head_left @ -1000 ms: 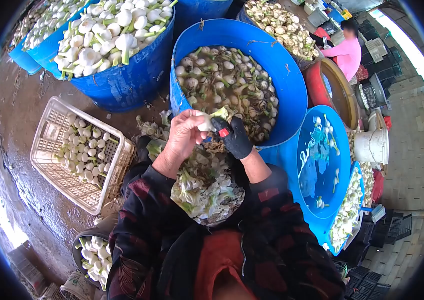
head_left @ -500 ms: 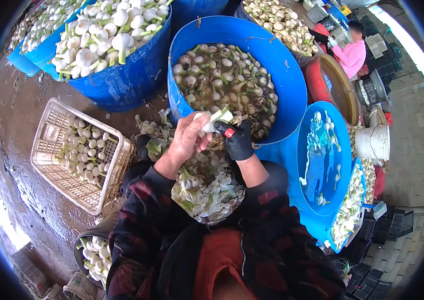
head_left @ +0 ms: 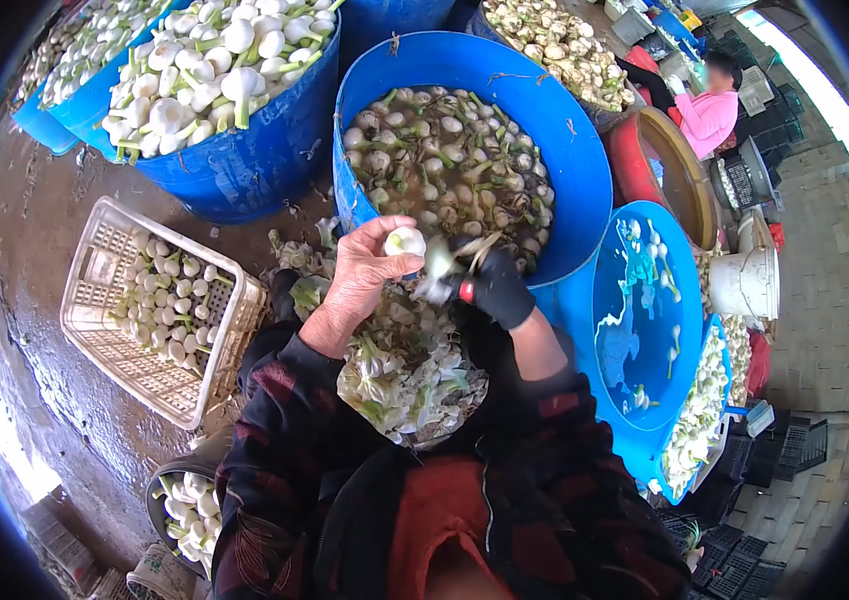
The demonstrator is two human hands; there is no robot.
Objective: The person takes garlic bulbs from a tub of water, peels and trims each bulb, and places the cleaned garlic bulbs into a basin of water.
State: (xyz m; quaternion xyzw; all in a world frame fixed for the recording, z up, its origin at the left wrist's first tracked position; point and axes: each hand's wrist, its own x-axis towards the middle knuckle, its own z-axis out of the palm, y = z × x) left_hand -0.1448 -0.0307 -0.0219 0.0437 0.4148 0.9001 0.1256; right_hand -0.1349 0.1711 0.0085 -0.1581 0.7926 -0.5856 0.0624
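Observation:
My bare left hand [head_left: 357,272] pinches a peeled white garlic bulb [head_left: 405,242], its pale cut face turned upward. To its right, my right hand [head_left: 503,290] in a black glove is closed around a small knife [head_left: 466,291] with a red part showing. The blade side is smeared by motion, and pale strips of stem and skin blur beside the glove. Below both hands, a heap of garlic peelings [head_left: 415,385] fills my lap. Just beyond them stands a big blue tub [head_left: 570,185] of murky water with unpeeled bulbs in it.
A cream plastic crate [head_left: 105,270] with trimmed bulbs stands at left. Another blue tub [head_left: 235,175] is heaped with white bulbs. On the right are a blue basin [head_left: 635,350] of water, a red tub [head_left: 635,160] and a white bucket [head_left: 748,285]. A person in pink [head_left: 707,115] sits beyond.
The hands have drawn apart: my right hand has swung right and slightly down with the knife. The bulb's long green stem no longer shows, and its cut face now points up.

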